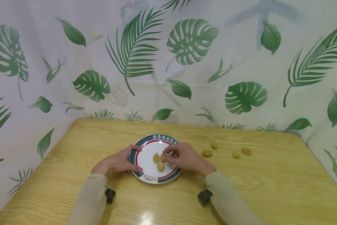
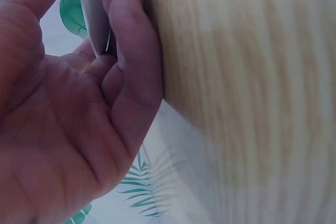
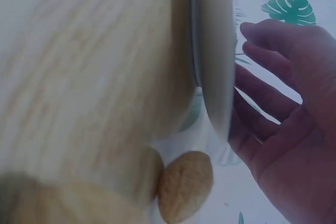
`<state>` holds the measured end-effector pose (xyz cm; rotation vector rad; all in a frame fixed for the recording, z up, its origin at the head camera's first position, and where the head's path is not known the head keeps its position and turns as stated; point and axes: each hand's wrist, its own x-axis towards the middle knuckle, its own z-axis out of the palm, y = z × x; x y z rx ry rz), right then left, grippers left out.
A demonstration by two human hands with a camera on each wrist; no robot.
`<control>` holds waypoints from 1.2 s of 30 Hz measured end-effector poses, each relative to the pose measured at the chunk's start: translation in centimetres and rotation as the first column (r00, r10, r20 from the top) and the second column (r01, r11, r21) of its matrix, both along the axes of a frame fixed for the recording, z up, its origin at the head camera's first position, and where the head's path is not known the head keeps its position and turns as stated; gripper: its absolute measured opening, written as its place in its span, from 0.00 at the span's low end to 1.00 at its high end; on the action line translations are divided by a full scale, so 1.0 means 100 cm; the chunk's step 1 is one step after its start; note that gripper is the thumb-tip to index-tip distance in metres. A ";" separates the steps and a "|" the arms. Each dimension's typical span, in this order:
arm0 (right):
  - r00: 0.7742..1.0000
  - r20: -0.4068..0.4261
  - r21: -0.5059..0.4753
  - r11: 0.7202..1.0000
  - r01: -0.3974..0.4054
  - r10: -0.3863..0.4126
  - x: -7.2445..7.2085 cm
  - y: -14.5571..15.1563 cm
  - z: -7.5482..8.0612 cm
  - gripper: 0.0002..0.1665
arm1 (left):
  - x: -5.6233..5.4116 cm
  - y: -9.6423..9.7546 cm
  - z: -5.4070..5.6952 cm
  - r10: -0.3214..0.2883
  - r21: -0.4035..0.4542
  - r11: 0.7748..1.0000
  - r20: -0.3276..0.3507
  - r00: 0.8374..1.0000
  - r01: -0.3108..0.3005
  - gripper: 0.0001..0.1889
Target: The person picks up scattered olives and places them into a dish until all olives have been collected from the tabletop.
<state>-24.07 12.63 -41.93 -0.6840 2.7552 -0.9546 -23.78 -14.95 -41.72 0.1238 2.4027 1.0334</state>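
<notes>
A round white plate [image 1: 147, 150] with a dark blue-green rim and a red ring lies on the table. My left hand [image 1: 119, 161] holds its left edge, thumb on the rim; the left wrist view shows curled fingers [image 2: 137, 51] at the plate's underside. Over the plate's right side, my right hand [image 1: 186, 156] has thumb and forefinger at a small brown nut-like piece [image 1: 163, 157], apparently pinching it. Two yellow-brown oval nut-like pieces, one smaller [image 1: 156, 158] and one larger [image 1: 161, 166], lie beside it on the plate. In the right wrist view, the plate [image 3: 218, 51] hides what the fingertips touch.
Right of the plate, several similar nut-like pieces [image 1: 207, 152] are scattered on the wooden table [image 1: 163, 206]. One wrinkled piece [image 3: 185, 187] shows close up in the right wrist view. A leaf-patterned curtain [image 1: 196, 78] stands behind the table. Both wrists wear black devices [image 1: 110, 195].
</notes>
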 end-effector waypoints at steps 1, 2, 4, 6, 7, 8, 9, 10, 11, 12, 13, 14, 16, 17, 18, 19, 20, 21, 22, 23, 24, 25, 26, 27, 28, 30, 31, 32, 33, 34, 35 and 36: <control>1.000 -0.001 0.006 1.000 0.001 -0.001 0.000 0.001 0.001 0.13 | 0.000 0.000 0.000 0.001 -0.001 1.000 0.001 1.000 -0.001 0.44; 1.000 -0.004 0.012 1.000 0.000 0.000 0.001 0.002 0.002 0.13 | 0.000 0.000 0.000 0.003 -0.001 1.000 0.003 1.000 -0.003 0.44; 1.000 -0.007 0.019 1.000 -0.006 0.006 0.002 0.003 0.004 0.14 | 0.000 0.001 0.000 0.005 -0.002 1.000 0.005 1.000 -0.005 0.44; 1.000 -0.021 0.024 1.000 -0.019 0.019 0.003 0.005 0.007 0.14 | 0.000 0.001 -0.001 0.006 -0.001 1.000 0.006 1.000 -0.006 0.44; 0.999 -0.029 0.022 0.999 -0.026 0.027 0.003 0.006 0.008 0.14 | 0.000 0.000 -0.001 0.006 0.001 1.000 0.005 1.000 -0.006 0.44; 0.999 -0.039 0.017 0.999 -0.035 0.036 0.003 0.007 0.009 0.14 | 0.000 0.000 -0.001 0.008 0.007 1.000 0.006 1.000 -0.008 0.44; 0.998 -0.047 0.011 0.999 -0.042 0.042 0.004 0.009 0.010 0.14 | 0.000 0.000 -0.001 0.007 0.011 1.000 0.004 1.000 -0.008 0.44; 0.997 -0.055 0.007 0.999 -0.047 0.048 0.004 0.010 0.011 0.14 | 0.000 0.000 -0.001 0.007 0.016 1.000 0.003 1.000 -0.007 0.43; 0.997 -0.062 0.006 0.999 -0.052 0.052 0.005 0.011 0.012 0.14 | 0.000 -0.001 -0.001 0.007 0.020 1.000 0.002 1.000 -0.007 0.43; 0.996 -0.068 0.002 0.998 -0.056 0.056 0.005 0.013 0.013 0.15 | 0.000 -0.001 -0.001 0.008 0.023 1.000 0.001 1.000 -0.008 0.43; 0.995 -0.075 0.000 0.998 -0.060 0.060 0.006 0.014 0.014 0.15 | 0.000 -0.001 -0.001 0.009 0.026 1.000 0.001 1.000 -0.009 0.43; 0.995 -0.079 -0.002 0.998 -0.063 0.062 0.007 0.016 0.015 0.15 | 0.000 -0.001 -0.001 0.010 0.028 1.000 0.001 1.000 -0.010 0.43; 0.994 -0.088 -0.006 0.998 -0.064 0.063 0.008 0.020 0.017 0.16 | 0.000 -0.001 -0.001 0.008 0.026 1.000 0.002 1.000 -0.008 0.43; 0.993 -0.093 -0.013 0.998 -0.067 0.066 0.009 0.022 0.018 0.16 | 0.000 -0.001 -0.001 0.008 0.025 1.000 0.003 1.000 -0.008 0.43; 0.993 -0.100 -0.019 0.997 -0.071 0.068 0.010 0.025 0.018 0.16 | 0.000 -0.001 0.000 0.007 0.023 1.000 0.005 1.000 -0.007 0.43; 0.992 -0.106 -0.025 0.997 -0.073 0.070 0.011 0.027 0.019 0.16 | 0.000 0.000 0.000 0.007 0.023 1.000 0.006 1.000 -0.007 0.42; 0.991 -0.110 -0.034 0.997 -0.076 0.072 0.012 0.030 0.020 0.16 | 0.000 0.000 0.000 0.007 0.022 1.000 0.006 1.000 -0.007 0.42; 0.991 -0.115 -0.044 0.996 -0.079 0.074 0.013 0.032 0.021 0.16 | 0.000 0.000 0.000 0.007 0.021 1.000 0.005 1.000 -0.007 0.42; 0.990 -0.121 -0.049 0.995 -0.082 0.076 0.013 0.035 0.021 0.16 | 0.000 0.000 0.000 0.007 0.021 1.000 0.004 1.000 -0.007 0.42; 0.989 -0.126 -0.055 0.995 -0.086 0.078 0.014 0.037 0.022 0.16 | 0.000 -0.001 0.000 0.007 0.021 1.000 0.002 1.000 -0.007 0.42; 0.988 -0.131 -0.059 0.994 -0.087 0.079 0.015 0.040 0.022 0.16 | 0.000 -0.001 -0.001 0.007 0.022 1.000 0.001 1.000 -0.007 0.43; 0.988 -0.135 -0.063 0.994 -0.087 0.078 0.015 0.042 0.022 0.15 | 0.000 -0.001 -0.001 0.007 0.023 1.000 -0.001 1.000 -0.007 0.43; 0.987 -0.139 -0.068 0.994 -0.087 0.077 0.016 0.044 0.022 0.15 | 0.000 -0.001 -0.001 0.006 0.023 1.000 -0.003 1.000 -0.006 0.43; 0.987 -0.143 -0.068 0.994 -0.081 0.071 0.017 0.047 0.022 0.15 | 0.000 -0.002 -0.001 0.006 0.024 1.000 -0.004 1.000 -0.005 0.43; 0.987 -0.147 -0.066 0.995 -0.075 0.065 0.017 0.049 0.022 0.15 | 0.000 -0.002 -0.001 0.006 0.024 1.000 -0.005 1.000 -0.006 0.43; 0.987 -0.154 -0.062 0.996 -0.063 0.053 0.019 0.054 0.021 0.16 | 0.000 -0.001 -0.001 0.005 0.022 1.000 -0.004 1.000 -0.005 0.43; 0.986 -0.158 -0.058 0.997 -0.056 0.047 0.019 0.056 0.021 0.16 | 0.000 -0.001 -0.002 0.005 0.021 1.000 -0.005 1.000 -0.005 0.43; 0.986 -0.160 -0.055 0.997 -0.051 0.041 0.020 0.059 0.020 0.17 | 0.000 -0.001 -0.002 0.006 0.021 1.000 -0.004 1.000 -0.006 0.43; 0.986 -0.163 -0.049 0.998 -0.040 0.032 0.020 0.062 0.020 0.17 | 0.000 -0.001 -0.002 0.007 0.020 1.000 -0.004 1.000 -0.007 0.43; 0.986 -0.165 -0.046 0.998 -0.036 0.028 0.021 0.065 0.020 0.17 | 0.000 -0.001 -0.002 0.007 0.020 1.000 -0.005 1.000 -0.007 0.43; 0.985 -0.171 -0.042 0.999 -0.030 0.022 0.021 0.068 0.021 0.17 | 0.000 -0.001 -0.002 0.005 0.018 1.000 -0.005 1.000 -0.005 0.43; 0.985 -0.173 -0.040 0.999 -0.023 0.016 0.022 0.071 0.021 0.17 | 0.000 -0.001 -0.002 0.006 0.018 1.000 -0.005 1.000 -0.006 0.43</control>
